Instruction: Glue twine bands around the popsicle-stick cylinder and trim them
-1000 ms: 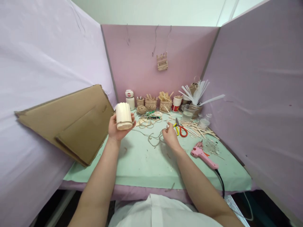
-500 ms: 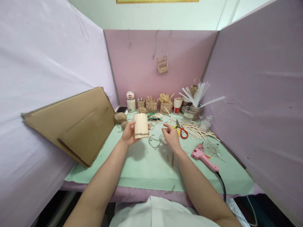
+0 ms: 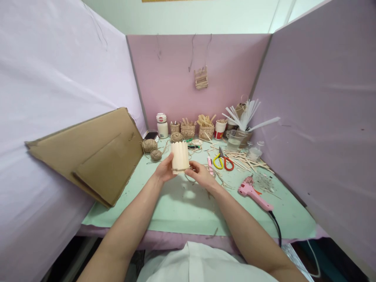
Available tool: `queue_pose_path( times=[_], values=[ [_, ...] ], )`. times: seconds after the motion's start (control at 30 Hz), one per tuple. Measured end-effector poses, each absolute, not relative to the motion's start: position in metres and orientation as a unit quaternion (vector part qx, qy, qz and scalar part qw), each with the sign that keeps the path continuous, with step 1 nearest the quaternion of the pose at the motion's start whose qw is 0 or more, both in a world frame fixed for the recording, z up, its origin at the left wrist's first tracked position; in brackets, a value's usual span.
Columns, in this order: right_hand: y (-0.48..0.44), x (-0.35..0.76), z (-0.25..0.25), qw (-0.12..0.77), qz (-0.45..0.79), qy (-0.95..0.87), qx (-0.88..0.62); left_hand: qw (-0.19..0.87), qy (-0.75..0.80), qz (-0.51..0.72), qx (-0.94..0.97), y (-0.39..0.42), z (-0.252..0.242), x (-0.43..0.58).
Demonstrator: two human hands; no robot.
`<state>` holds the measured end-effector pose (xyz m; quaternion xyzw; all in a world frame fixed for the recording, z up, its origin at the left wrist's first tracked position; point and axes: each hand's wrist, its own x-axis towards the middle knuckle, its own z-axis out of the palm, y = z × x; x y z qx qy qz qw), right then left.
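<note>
Above the green table cover stands a holder made of pale craft sticks (image 3: 180, 156), upright, with a band of twine (image 3: 179, 169) round its lower end. My left hand (image 3: 165, 168) grips it from the left side. At the lower right edge, the fingers of my right hand (image 3: 200, 173) close on it by the twine band. Whether they pinch the twine or the sticks, I cannot tell. Just right of my right hand lie a pink cutter (image 3: 210, 166) and scissors (image 3: 224, 161) with one yellow and one red handle.
A pink glue gun (image 3: 255, 194) lies at the right with its cord over the table edge. Loose craft sticks (image 3: 249, 161) spread behind it. Cardboard sheets (image 3: 91, 156) lean at the left. Twine balls (image 3: 149, 145), stick-filled baskets (image 3: 206, 132) and a white bottle (image 3: 162, 126) line the back.
My right hand has moved left from beside the scissors onto the holder's lower right edge. The holder has shifted slightly right in my left hand. The pink cutter now shows.
</note>
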<state>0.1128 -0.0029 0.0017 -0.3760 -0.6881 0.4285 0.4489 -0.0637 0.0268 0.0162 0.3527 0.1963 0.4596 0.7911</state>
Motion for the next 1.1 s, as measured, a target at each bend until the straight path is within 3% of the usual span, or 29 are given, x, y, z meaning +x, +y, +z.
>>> queue_pose_path(
  times=[0.2, 0.4, 0.6, 0.9, 1.1],
  values=[
    [-0.008, 0.112, 0.004, 0.494, 0.335, -0.649, -0.472, 0.742, 0.208, 0.501, 0.395, 0.026, 0.021, -0.049],
    [-0.006, 0.110, -0.001, 0.465, 0.257, -0.657, -0.535, 0.702, 0.235, 0.526, 0.418, 0.028, 0.015, -0.046],
    [-0.004, 0.110, -0.003, 0.443, 0.303, -0.664, -0.521, 0.689, 0.261, 0.530, 0.420, 0.030, 0.014, -0.050],
    [-0.001, 0.115, 0.001, 0.547, 0.366, -0.590, -0.467, 0.704, 0.263, 0.557, 0.354, 0.030, 0.023, -0.056],
    [0.000, 0.111, -0.004, 0.498, 0.366, -0.639, -0.458, 0.675, 0.270, 0.565, 0.391, 0.029, 0.016, -0.052]
  ],
)
